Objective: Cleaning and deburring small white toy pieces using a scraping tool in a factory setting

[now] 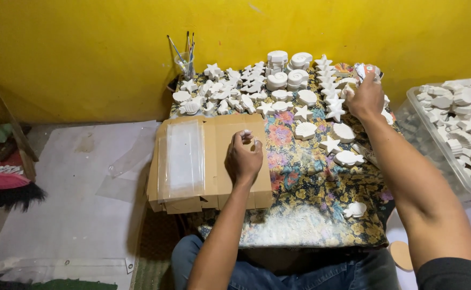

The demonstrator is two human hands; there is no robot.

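Observation:
My left hand (244,157) rests with curled fingers on a flattened cardboard box (230,134), pinching something small and white that I cannot identify. A stack of clear plastic bags (184,158) lies on the cardboard to its left. My right hand (365,98) reaches to the far right of the low table and grips a small orange and white object (365,70) among white plaster figures (278,86) shaped like stars, shells and fish.
The table wears a floral cloth (300,188). A glass of paintbrushes (186,62) stands at the back left. A clear tub (407,115) full of plaster figures sits at the right. A plastic sheet (69,204) covers the floor on the left, beside a dark brush (4,193).

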